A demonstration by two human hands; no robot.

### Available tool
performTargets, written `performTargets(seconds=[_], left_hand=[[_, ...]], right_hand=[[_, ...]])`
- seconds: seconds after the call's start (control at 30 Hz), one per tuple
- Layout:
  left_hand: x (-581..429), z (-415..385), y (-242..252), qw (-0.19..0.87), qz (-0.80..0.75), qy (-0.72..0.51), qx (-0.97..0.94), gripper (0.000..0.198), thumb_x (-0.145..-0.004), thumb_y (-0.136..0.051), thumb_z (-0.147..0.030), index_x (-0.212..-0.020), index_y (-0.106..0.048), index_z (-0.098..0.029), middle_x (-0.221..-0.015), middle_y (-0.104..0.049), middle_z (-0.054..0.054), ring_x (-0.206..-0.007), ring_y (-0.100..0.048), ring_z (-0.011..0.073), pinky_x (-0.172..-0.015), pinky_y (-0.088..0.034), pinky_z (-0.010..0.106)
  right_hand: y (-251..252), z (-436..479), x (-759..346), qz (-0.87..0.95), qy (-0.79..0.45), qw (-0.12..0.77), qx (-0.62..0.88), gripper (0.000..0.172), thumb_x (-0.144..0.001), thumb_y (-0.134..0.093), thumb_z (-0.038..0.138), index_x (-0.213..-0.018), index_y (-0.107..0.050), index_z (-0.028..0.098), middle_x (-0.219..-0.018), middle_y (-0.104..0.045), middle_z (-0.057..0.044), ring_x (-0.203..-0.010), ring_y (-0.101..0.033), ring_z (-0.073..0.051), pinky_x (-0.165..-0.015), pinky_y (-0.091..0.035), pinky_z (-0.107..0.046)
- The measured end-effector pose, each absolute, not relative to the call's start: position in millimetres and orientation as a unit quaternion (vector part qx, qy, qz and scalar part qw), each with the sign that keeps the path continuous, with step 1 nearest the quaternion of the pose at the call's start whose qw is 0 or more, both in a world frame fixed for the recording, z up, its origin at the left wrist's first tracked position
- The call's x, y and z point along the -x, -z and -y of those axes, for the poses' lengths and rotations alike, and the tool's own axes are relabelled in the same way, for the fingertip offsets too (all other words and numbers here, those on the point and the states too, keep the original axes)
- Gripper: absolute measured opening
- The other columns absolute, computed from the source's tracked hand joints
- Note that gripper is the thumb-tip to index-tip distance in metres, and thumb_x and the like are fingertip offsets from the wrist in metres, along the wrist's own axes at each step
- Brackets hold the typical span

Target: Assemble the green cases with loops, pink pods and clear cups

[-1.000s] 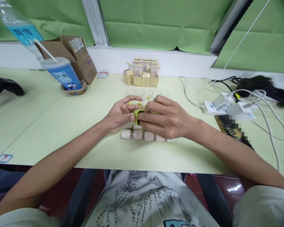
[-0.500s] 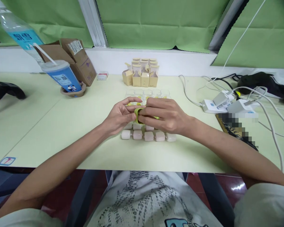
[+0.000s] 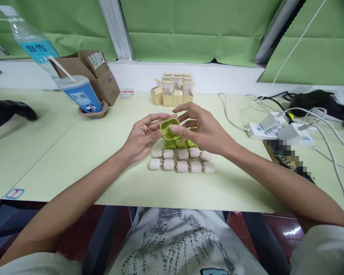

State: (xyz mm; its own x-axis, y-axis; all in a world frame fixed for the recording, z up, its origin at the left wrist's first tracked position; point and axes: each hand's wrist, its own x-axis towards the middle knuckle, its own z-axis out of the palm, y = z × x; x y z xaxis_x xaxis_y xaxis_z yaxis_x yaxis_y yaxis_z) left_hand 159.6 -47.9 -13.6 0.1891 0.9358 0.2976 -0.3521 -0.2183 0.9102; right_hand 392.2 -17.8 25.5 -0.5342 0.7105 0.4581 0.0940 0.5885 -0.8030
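My left hand (image 3: 141, 135) holds a small square green cup (image 3: 166, 131) by its side, with the thumb in front and the fingers behind. The cup's open mouth is tilted toward me. At its right, my right hand (image 3: 202, 130) has its fingers apart and curved. My right thumb overlaps the cup's rim; whether it touches is hard to tell. Under my hands stand several more green cups (image 3: 170, 144), partly covered by the right hand. In front of them lie two rows of pale pinkish-white rounded pieces (image 3: 182, 166) with short stubs.
Small yellow cardboard boxes (image 3: 167, 98) with open flaps stand at the back wall. To the left are a blue drink cup (image 3: 84, 95) in a holder, a tilted bottle (image 3: 37, 47) and a brown carton (image 3: 106, 82). A power strip (image 3: 260, 130) with white cables lies at the right.
My right fingers have come out of the green cup and spread apart. The cup has turned so that its mouth faces me, still in my left hand.
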Motion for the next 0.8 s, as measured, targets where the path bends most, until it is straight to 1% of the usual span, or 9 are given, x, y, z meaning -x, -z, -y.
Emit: performTargets(seconds=[0.07,0.13,0.27,0.33,0.43,0.53,0.6,0.7,0.8], left_hand=[[-159.9,46.5,14.8,0.547,-0.286,-0.579,-0.533,0.052,-0.076,-0.107,-0.044,-0.119,-0.083,-0.026,-0.134,-0.086,0.008,-0.124,-0.083,0.0269,-0.106,-0.068,0.036],[-160.7,45.2,16.2,0.532,-0.3,-0.58,-0.539,0.054,-0.076,-0.106,-0.045,-0.12,-0.082,-0.026,-0.134,-0.086,0.008,-0.125,-0.082,0.0273,-0.107,-0.068,0.037],[-163.6,44.3,18.4,0.5,-0.301,-0.591,-0.557,0.053,-0.079,-0.104,-0.046,-0.123,-0.082,-0.025,-0.142,-0.082,0.01,-0.137,-0.075,0.0276,-0.113,-0.064,0.037],[-164.7,43.7,19.8,0.491,-0.303,-0.598,-0.556,0.051,-0.082,-0.102,-0.048,-0.123,-0.083,-0.026,-0.145,-0.08,0.01,-0.137,-0.073,0.0263,-0.108,-0.064,0.034],[-165.1,41.6,23.2,0.493,-0.313,-0.6,-0.546,0.048,-0.085,-0.099,-0.053,-0.12,-0.085,-0.025,-0.135,-0.081,0.009,-0.12,-0.076,0.0227,-0.091,-0.064,0.029],[-165.1,39.9,25.5,0.5,-0.316,-0.593,-0.547,0.047,-0.084,-0.099,-0.057,-0.112,-0.086,-0.022,-0.111,-0.083,0.008,-0.098,-0.075,0.0181,-0.08,-0.062,0.027],[-165.8,40.2,25.2,0.504,-0.319,-0.585,-0.55,0.047,-0.083,-0.099,-0.058,-0.11,-0.086,-0.021,-0.101,-0.082,0.006,-0.087,-0.072,0.0156,-0.075,-0.06,0.026],[-167.8,41.7,22.9,0.505,-0.33,-0.574,-0.554,0.048,-0.081,-0.101,-0.058,-0.104,-0.085,-0.02,-0.095,-0.08,0.005,-0.078,-0.068,0.0131,-0.068,-0.058,0.024],[-169.0,42.4,21.1,0.503,-0.334,-0.571,-0.557,0.05,-0.073,-0.105,-0.058,-0.093,-0.081,-0.019,-0.086,-0.075,0.002,-0.072,-0.065,0.0124,-0.064,-0.056,0.024]], right_hand=[[-24.2,16.0,-390.2,0.747,-0.483,0.375,0.262,0.05,-0.093,-0.093,0.054,-0.124,-0.07,0.022,-0.108,-0.077,-0.005,-0.081,-0.078,-0.017,-0.068,-0.071,-0.032],[-22.6,12.8,-388.7,0.715,-0.542,0.357,0.261,0.047,-0.088,-0.098,0.049,-0.118,-0.073,0.022,-0.103,-0.078,-0.003,-0.083,-0.079,-0.017,-0.075,-0.073,-0.035],[-17.4,4.8,-386.9,0.679,-0.581,0.363,0.264,0.048,-0.077,-0.105,0.05,-0.106,-0.078,0.022,-0.104,-0.08,-0.004,-0.089,-0.078,-0.019,-0.078,-0.072,-0.035],[-14.8,1.4,-386.2,0.66,-0.597,0.374,0.261,0.05,-0.072,-0.107,0.051,-0.1,-0.078,0.022,-0.105,-0.081,-0.004,-0.089,-0.077,-0.019,-0.079,-0.07,-0.035],[-13.4,-0.2,-385.1,0.642,-0.61,0.392,0.25,0.052,-0.064,-0.111,0.047,-0.093,-0.075,0.022,-0.1,-0.081,-0.001,-0.086,-0.075,-0.017,-0.074,-0.066,-0.032],[-14.9,3.1,-383.8,0.638,-0.612,0.401,0.241,0.051,-0.068,-0.109,0.047,-0.091,-0.072,0.022,-0.093,-0.081,0.0,-0.081,-0.073,-0.016,-0.07,-0.061,-0.029],[-15.9,6.3,-382.8,0.641,-0.615,0.395,0.232,0.05,-0.071,-0.108,0.047,-0.092,-0.07,0.023,-0.09,-0.081,0.0,-0.081,-0.075,-0.016,-0.07,-0.061,-0.029],[-15.8,9.2,-381.6,0.652,-0.619,0.375,0.225,0.05,-0.072,-0.107,0.046,-0.096,-0.069,0.024,-0.085,-0.08,0.001,-0.08,-0.078,-0.018,-0.071,-0.064,-0.031],[-13.6,9.6,-381.2,0.657,-0.624,0.361,0.221,0.051,-0.074,-0.106,0.047,-0.103,-0.07,0.024,-0.087,-0.081,0.0,-0.083,-0.081,-0.021,-0.074,-0.067,-0.035]])
